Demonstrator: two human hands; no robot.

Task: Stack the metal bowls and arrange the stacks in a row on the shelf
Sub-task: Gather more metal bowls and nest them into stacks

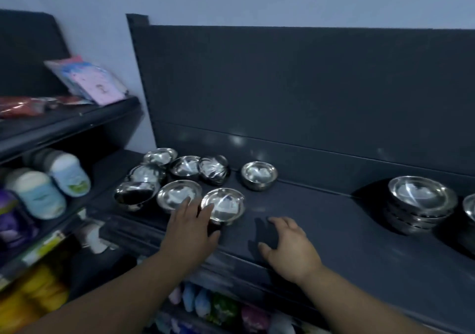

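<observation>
While seven loose shiny round steel bowls (179, 197) crowd the left end of the dark grey shelf (334, 231), the task looks about half done. Left hand (190, 225) lays fingers on the two nearest rims; whether it grasps, I cannot tell. Being round, they have no long axis; mouths face up, except one tipped bowl (214, 169). Right hand (290, 246) hovers slack, empty. One finished stack (421, 200) stands far right.
</observation>
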